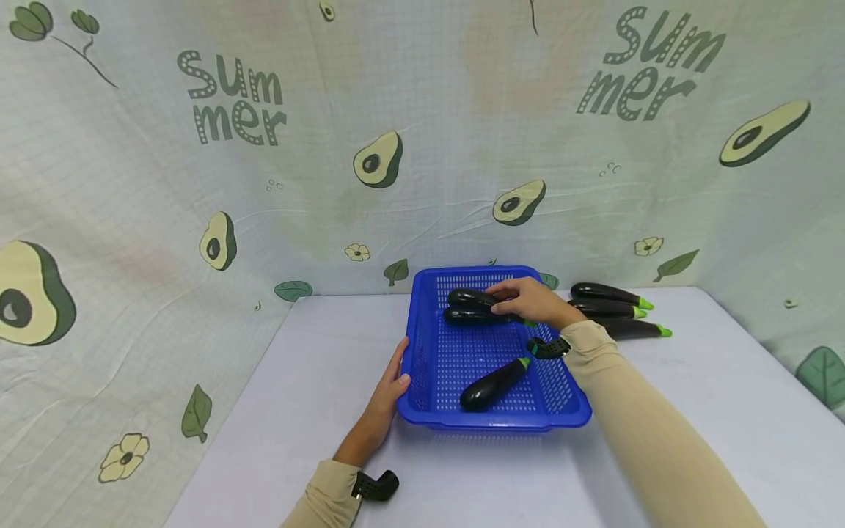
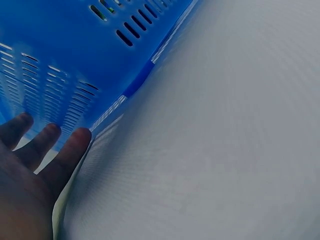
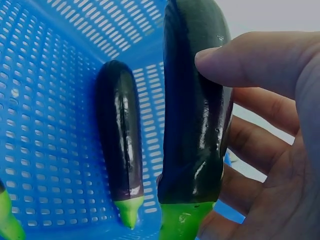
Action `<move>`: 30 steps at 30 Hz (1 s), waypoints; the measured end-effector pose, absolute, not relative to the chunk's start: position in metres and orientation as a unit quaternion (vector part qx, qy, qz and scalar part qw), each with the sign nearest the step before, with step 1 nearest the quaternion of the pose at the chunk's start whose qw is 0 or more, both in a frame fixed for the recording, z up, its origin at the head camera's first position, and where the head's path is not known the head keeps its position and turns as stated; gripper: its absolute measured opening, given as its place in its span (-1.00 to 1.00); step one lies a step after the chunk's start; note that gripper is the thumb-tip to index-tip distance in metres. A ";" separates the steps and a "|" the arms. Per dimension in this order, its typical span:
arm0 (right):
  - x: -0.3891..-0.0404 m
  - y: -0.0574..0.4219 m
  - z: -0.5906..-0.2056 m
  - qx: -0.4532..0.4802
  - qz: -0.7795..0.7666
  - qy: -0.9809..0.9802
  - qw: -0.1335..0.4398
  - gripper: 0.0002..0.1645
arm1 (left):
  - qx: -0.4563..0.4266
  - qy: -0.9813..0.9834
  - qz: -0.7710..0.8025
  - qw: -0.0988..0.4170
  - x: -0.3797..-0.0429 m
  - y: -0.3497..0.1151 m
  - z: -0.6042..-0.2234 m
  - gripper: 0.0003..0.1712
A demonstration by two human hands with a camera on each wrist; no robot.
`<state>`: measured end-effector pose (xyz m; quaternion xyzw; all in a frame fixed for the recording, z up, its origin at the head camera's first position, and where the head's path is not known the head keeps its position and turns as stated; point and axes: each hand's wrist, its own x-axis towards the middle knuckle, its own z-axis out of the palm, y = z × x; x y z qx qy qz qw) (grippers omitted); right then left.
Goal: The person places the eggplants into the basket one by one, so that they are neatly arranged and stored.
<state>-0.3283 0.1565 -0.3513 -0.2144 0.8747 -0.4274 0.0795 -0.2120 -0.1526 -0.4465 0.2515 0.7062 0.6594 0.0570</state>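
In the head view a blue perforated plastic basket (image 1: 422, 396) stands on the table. My right hand (image 1: 535, 302) is over its far part, gripping a dark eggplant (image 3: 192, 115) with a green stem end, thumb on one side and fingers on the other. Beside it, a second eggplant (image 3: 120, 135) lies in the basket. A third eggplant (image 1: 491, 386) lies slanted near the front wall. My left hand (image 1: 379, 403) rests against the basket's left side; in the left wrist view its extended fingers (image 2: 70, 150) touch the outer wall.
Three more eggplants (image 1: 614, 309) lie side by side on the white-covered table (image 1: 317, 367), right of the basket and partly behind the right forearm. A printed cloth (image 1: 449, 132) with avocados and lettering hangs behind the table.
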 end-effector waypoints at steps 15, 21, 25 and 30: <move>-0.347 0.144 -0.360 -0.241 -0.347 0.903 0.073 -0.52 | 0.252 0.703 0.663 0.061 -0.205 -0.151 -0.436 -0.28; -0.348 0.143 -0.362 -0.233 -0.342 0.907 0.075 -0.54 | 0.249 0.706 0.660 0.063 -0.206 -0.151 -0.435 -0.27; -0.350 0.143 -0.365 -0.230 -0.338 0.910 0.075 -0.55 | 0.249 0.703 0.664 0.064 -0.210 -0.152 -0.443 -0.27; -0.351 0.144 -0.368 -0.228 -0.336 0.911 0.071 -0.55 | 0.245 0.698 0.671 0.057 -0.219 -0.153 -0.458 -0.29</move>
